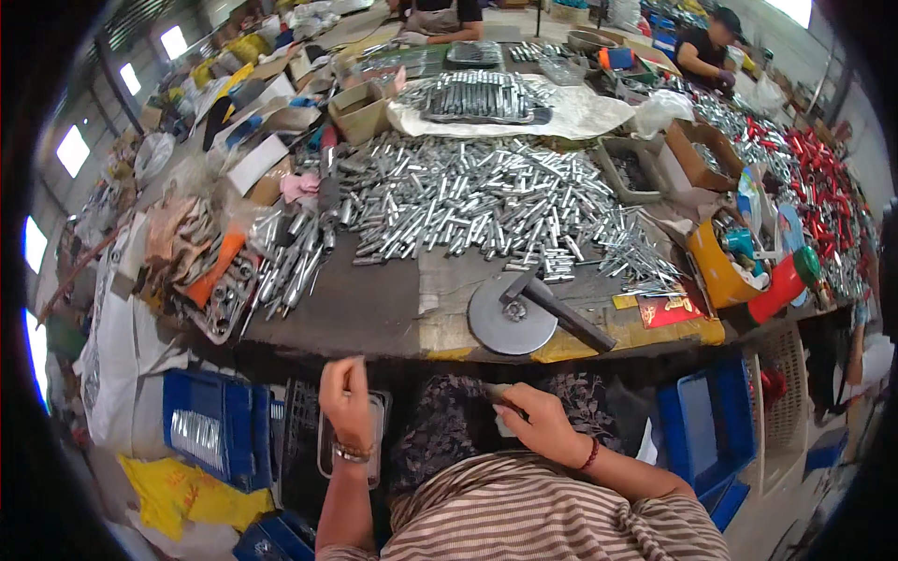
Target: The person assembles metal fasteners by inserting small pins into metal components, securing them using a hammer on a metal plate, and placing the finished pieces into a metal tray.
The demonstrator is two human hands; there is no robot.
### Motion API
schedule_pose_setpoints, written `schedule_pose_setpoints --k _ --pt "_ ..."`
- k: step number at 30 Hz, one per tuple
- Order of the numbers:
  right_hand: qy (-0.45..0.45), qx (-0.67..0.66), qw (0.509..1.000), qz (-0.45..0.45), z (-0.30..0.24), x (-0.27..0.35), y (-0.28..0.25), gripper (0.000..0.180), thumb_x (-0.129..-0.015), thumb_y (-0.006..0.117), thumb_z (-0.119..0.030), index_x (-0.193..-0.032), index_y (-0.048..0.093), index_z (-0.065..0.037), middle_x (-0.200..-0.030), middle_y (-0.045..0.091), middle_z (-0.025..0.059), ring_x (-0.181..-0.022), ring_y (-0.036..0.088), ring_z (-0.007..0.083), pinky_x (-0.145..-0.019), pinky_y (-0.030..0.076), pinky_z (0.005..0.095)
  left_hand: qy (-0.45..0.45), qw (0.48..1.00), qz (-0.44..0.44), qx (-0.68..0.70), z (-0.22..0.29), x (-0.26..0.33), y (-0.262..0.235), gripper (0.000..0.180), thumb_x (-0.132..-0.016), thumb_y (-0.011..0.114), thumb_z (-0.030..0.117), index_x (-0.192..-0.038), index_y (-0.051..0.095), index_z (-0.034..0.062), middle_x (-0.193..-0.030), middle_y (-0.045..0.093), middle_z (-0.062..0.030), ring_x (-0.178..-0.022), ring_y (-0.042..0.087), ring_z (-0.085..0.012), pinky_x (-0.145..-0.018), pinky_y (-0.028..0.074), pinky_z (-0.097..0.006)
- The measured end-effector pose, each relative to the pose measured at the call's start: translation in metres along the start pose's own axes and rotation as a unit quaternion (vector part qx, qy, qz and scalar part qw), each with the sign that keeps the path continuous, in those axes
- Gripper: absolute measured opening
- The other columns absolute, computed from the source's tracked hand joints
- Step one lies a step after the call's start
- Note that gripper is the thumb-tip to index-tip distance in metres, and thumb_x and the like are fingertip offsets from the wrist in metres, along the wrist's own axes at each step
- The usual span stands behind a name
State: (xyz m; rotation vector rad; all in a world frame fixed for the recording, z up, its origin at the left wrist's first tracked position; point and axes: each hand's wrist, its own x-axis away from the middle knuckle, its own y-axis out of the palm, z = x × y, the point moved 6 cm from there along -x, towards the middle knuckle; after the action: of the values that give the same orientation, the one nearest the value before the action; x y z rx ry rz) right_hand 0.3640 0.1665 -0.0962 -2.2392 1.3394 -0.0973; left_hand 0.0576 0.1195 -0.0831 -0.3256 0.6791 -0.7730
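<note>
My left hand, with a bracelet at the wrist, is closed in front of the table edge, above a clear-rimmed tray. What its curled fingers hold, if anything, is hidden. Over my lap, my right hand is bent closed; a small pale piece shows beside its fingers, too unclear to name. On the table ahead, a hammer lies with its head on a round grey metal disc. Beyond it spreads a large heap of shiny metal rods and sleeves.
Metal tools fill a tray at the left. A yellow container, a red bottle and a red packet are at the right. Blue crates flank my legs. Two people sit across the tables.
</note>
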Motion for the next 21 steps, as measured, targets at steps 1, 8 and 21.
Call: schedule_pose_setpoints --k 1,8,21 --pt "0.005 0.0 1.0 0.008 -0.001 -0.001 -0.004 0.028 -0.096 0.071 -0.009 -0.123 0.069 -0.002 -0.1 0.069 0.0178 -0.086 0.069 0.037 -0.074 0.055 0.04 0.044 0.997 -0.049 0.032 0.039 -0.022 0.016 0.01 -0.097 0.069 0.003 -0.106 0.073 0.001 -0.09 0.066 -0.0116 -0.082 0.065 -0.0233 -0.073 0.051 -0.033" --pt "-0.055 0.087 0.991 0.088 -0.029 -0.009 -0.053 0.021 -0.09 0.073 -0.007 -0.111 0.072 -0.004 -0.091 0.066 0.0151 -0.08 0.066 0.0346 -0.07 0.054 0.0418 0.243 0.95 -0.194 0.028 0.131 -0.104 0.145 0.028 -0.089 0.077 0.013 -0.116 0.071 0.0047 -0.114 0.068 -0.0137 -0.108 0.064 -0.0355 -0.094 0.052 -0.044" --pt "-0.009 0.357 0.933 0.052 0.028 -0.135 -0.147 0.057 -0.081 0.074 -0.007 -0.136 0.057 -0.009 -0.112 0.062 0.0163 -0.106 0.067 0.0389 -0.086 0.057 0.0485 0.138 0.974 -0.14 -0.111 0.07 -0.073 0.13 0.064 -0.091 0.077 0.017 -0.149 0.053 0.0046 -0.138 0.06 -0.0212 -0.133 0.052 -0.0417 -0.113 0.04 -0.053"
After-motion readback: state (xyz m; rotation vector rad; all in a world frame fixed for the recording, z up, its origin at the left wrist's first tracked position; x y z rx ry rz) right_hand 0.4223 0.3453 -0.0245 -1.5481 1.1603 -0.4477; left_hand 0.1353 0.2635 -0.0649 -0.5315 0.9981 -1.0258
